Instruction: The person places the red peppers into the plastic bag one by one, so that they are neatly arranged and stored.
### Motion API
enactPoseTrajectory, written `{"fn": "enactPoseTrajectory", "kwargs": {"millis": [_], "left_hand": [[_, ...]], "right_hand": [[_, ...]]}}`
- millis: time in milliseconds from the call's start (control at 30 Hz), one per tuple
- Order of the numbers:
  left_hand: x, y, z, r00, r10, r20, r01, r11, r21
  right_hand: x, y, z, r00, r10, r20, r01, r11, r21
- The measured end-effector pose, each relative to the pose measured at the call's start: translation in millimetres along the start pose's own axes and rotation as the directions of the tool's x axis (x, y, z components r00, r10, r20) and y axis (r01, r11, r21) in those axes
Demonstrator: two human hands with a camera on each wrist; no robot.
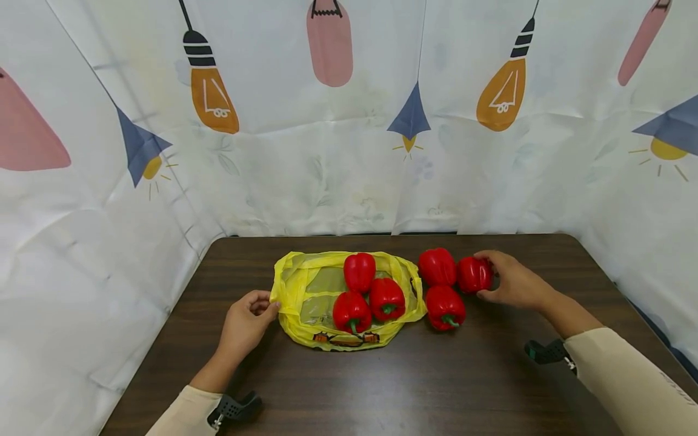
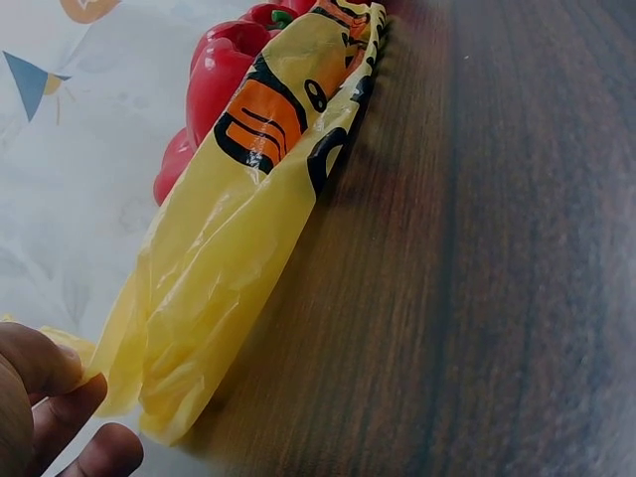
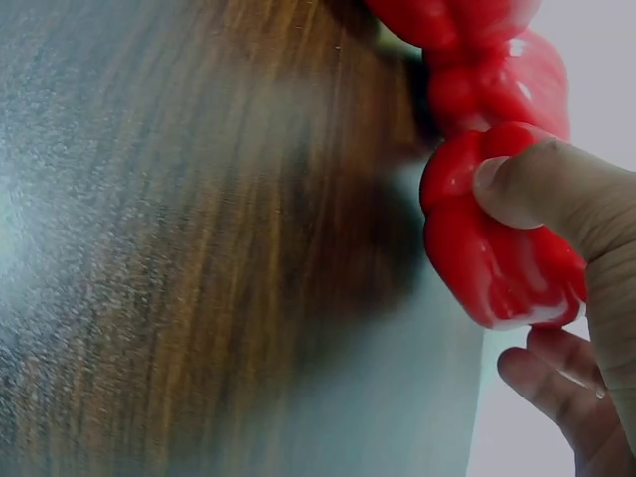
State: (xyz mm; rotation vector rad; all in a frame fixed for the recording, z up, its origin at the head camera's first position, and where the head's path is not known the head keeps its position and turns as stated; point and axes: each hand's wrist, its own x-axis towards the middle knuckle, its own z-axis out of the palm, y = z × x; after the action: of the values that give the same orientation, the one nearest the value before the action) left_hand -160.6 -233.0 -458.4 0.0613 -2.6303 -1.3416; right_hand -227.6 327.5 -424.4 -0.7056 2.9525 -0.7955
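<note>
A yellow plastic bag with orange and black print lies with its mouth spread on the table, three red bell peppers inside it. My left hand pinches the bag's left rim between thumb and fingers; in the left wrist view the thin plastic stretches away from the fingertips. At the right, my right hand grips a red bell pepper, thumb on its near side. Two more red peppers, one at the back and one in front, sit between that pepper and the bag.
Everything lies on a dark brown wooden table. A white curtain printed with lamps hangs behind it and along the sides. Both wrists wear dark bands over beige sleeves.
</note>
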Motion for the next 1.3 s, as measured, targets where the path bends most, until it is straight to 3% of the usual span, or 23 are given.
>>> {"fn": "enactPoseTrajectory", "kwargs": {"millis": [200,667,1300], "left_hand": [[0.8,-1.6,1.1,1.0,-0.001,0.0,0.001,1.0,-0.004],[1.2,-2.7,1.5,1.0,0.001,-0.003,-0.001,1.0,0.004],[0.6,-2.2,1.5,1.0,0.002,-0.007,-0.002,1.0,-0.004]], "right_hand": [[-1.0,-2.8,-10.0,0.999,0.027,-0.039,-0.027,1.0,0.0],[14.2,-20.5,-33.9,0.994,-0.049,-0.097,0.049,0.999,0.002],[58.1,-71.2,-14.2,0.987,-0.159,-0.038,0.162,0.981,0.103]]}}
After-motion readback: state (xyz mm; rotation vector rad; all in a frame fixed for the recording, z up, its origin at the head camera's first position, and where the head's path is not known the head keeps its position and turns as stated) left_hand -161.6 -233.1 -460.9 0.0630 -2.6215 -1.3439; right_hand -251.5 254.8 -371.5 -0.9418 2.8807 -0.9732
